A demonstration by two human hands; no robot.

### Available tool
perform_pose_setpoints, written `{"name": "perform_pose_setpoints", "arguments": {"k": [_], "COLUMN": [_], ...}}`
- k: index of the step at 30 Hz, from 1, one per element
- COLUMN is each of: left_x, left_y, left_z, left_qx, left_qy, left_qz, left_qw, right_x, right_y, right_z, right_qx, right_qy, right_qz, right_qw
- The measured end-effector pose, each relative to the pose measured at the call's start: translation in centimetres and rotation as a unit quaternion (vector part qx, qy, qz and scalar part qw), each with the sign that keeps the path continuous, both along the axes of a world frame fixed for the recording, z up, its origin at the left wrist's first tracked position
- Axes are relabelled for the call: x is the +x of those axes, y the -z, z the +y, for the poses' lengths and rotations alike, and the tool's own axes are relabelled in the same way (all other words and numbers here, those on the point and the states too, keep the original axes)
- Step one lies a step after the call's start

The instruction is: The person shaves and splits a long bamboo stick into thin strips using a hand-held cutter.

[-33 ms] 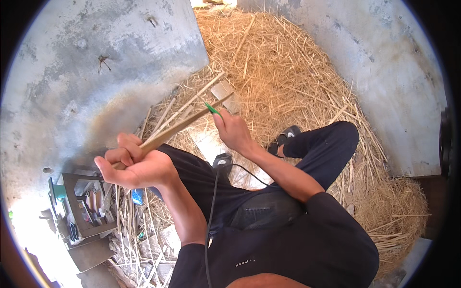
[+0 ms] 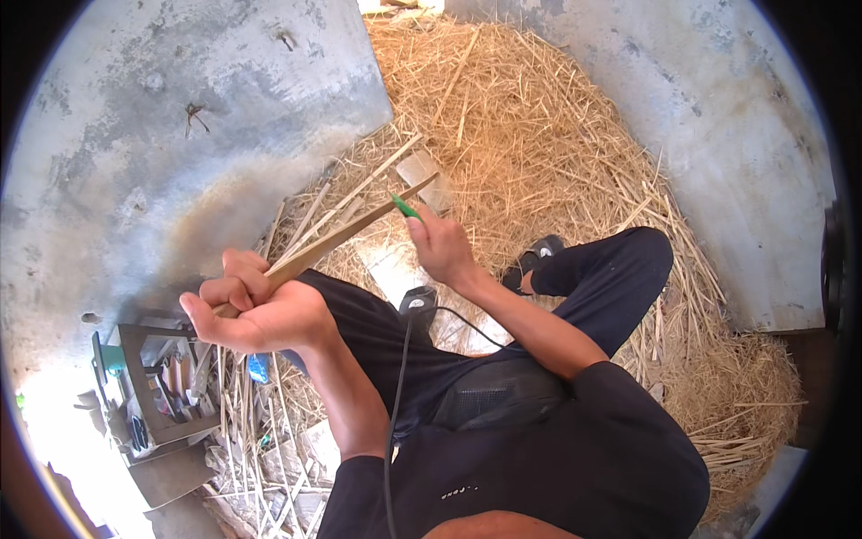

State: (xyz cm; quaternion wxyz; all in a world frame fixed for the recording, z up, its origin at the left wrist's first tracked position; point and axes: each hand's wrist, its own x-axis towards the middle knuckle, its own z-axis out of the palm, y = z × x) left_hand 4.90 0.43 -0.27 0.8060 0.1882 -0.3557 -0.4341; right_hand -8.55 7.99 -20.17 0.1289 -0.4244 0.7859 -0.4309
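Note:
My left hand (image 2: 260, 305) is closed around the lower end of a long tapered strip of wood or bamboo (image 2: 337, 235), its thumb stretched out. The strip slants up and to the right to a thin tip. Near that far end, my right hand (image 2: 440, 244) is closed on a slim green object (image 2: 404, 207), which crosses or lies close against the strip. Most of the green object is hidden in the fingers, so its kind does not show. Whether it touches the strip I cannot tell.
Shavings and loose strips (image 2: 530, 126) cover the floor ahead and to the right. Grey walls (image 2: 197, 135) rise on both sides. At lower left stands an open box (image 2: 171, 386) of tools, near a blue wrapper (image 2: 259, 366). A black cable (image 2: 401, 377) runs across my lap.
My right hand and the green object have shifted slightly to the right. The left hand and the strip have hardly moved.

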Motion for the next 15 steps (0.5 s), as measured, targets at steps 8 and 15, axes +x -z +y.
{"name": "perform_pose_setpoints", "arguments": {"k": [8,15], "left_x": [-0.3,0.1], "left_y": [-0.2,0.0], "left_z": [0.3,0.9], "left_qx": [-0.019,-0.029], "left_qy": [-0.015,-0.01], "left_qz": [-0.014,-0.045], "left_qw": [1.0,0.999], "right_x": [-2.4,-4.0], "right_y": [1.6,8.2], "right_z": [1.7,2.6], "right_qx": [0.119,0.204], "right_qy": [0.001,-0.001], "right_qz": [-0.031,0.052], "right_qw": [0.992,0.978]}}
